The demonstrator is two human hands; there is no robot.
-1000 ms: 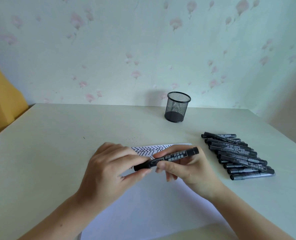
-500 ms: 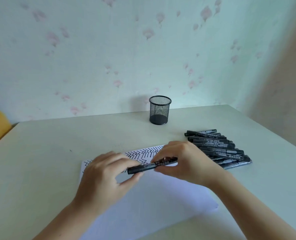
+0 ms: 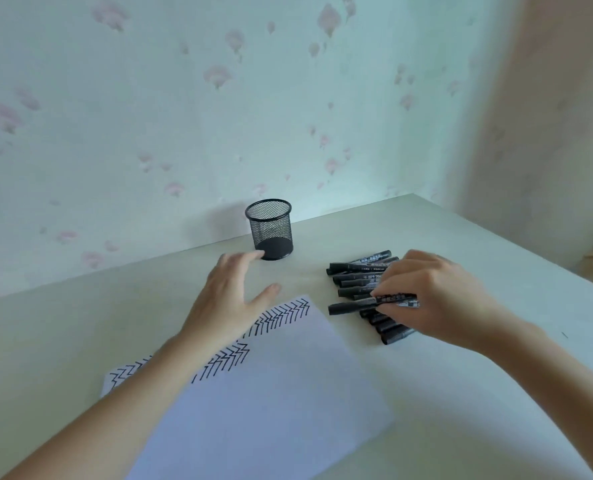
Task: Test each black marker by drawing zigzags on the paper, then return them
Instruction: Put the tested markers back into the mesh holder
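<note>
The right hand [image 3: 437, 299] pinches a capped black marker [image 3: 354, 305] over the black marker pile [image 3: 361, 271] at three o'clock. The left hand [image 3: 225, 299], fingers spread, hovers above the white zigzag-marked paper [image 3: 271, 393].

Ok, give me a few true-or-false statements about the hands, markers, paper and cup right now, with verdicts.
1. The right hand holds a black marker over the marker pile. True.
2. The left hand grips a marker. False: it is open and holds nothing.
3. The mesh cup holds several markers. False: no markers stand in it.
4. The paper has zigzags along its far edge. True.
5. The held marker is uncapped. False: its cap is on.
</note>
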